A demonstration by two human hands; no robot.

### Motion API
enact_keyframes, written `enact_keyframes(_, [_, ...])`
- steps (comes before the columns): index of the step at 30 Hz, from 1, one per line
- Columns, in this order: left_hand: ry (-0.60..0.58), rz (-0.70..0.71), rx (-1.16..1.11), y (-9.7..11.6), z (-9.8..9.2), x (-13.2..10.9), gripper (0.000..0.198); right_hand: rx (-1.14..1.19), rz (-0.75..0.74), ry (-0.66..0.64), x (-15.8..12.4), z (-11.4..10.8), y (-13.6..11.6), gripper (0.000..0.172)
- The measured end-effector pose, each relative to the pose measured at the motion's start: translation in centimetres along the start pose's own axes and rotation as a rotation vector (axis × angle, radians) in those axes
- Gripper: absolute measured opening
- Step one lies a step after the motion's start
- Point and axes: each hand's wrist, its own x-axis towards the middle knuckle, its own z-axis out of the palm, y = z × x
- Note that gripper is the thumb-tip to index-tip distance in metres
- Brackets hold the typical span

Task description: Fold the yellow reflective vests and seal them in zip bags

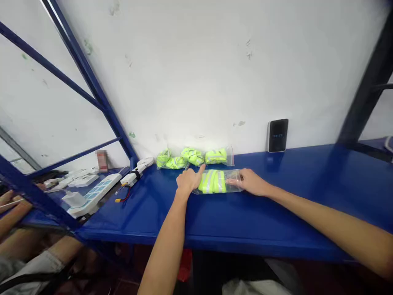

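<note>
well — hands (188,180) on bag (215,181) — device digits (278,135) blurred

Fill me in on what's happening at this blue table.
A person has both bare hands on a clear plastic bag holding folded fluorescent-yellow fabric with silvery strips. The left hand is at its left end, the right hand at its right; whether the right fingers are inside is unclear. The bag lies flat on the blue table. Behind it, more yellow bundles line the wall.
</note>
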Motion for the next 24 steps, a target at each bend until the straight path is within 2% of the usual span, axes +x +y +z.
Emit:
enact_keyframes(3, [-0.048,0.089,-0.033,0.0,0.7,-0.1,0.097,0.030,-0.030,-0.095,0.1,-0.3,0.0,0.049])
enact_keyframes(5, [-0.039,0.166,-0.085,0.2,1.2,0.1,0.086,0.071,-0.037,-0.164,0.1,-0.6,-0.1,0.050])
enact_keyframes(8, [0.035,0.298,-0.193,0.5,2.2,0.5,0.072,0.182,-0.013,-0.249,0.0,-1.1,-0.3,0.051])
enact_keyframes(12, [0.197,0.449,-0.346,1.1,3.1,0.6,0.061,0.405,0.081,-0.321,-0.3,-1.4,-0.5,0.050])
enact_keyframes(17, [0.378,0.492,-0.508,1.5,3.1,0.3,0.055,0.566,0.157,-0.211,-0.6,-0.5,-0.7,0.061])
enact_keyframes(20, [0.460,0.463,-0.553,1.6,2.7,0.2,0.054,0.587,0.153,-0.119,-0.7,0.5,-1.1,0.071])
enact_keyframes(24, [0.520,0.383,-0.543,1.7,2.4,-0.2,0.051,0.567,0.132,-0.027,-0.7,1.4,-1.4,0.075])
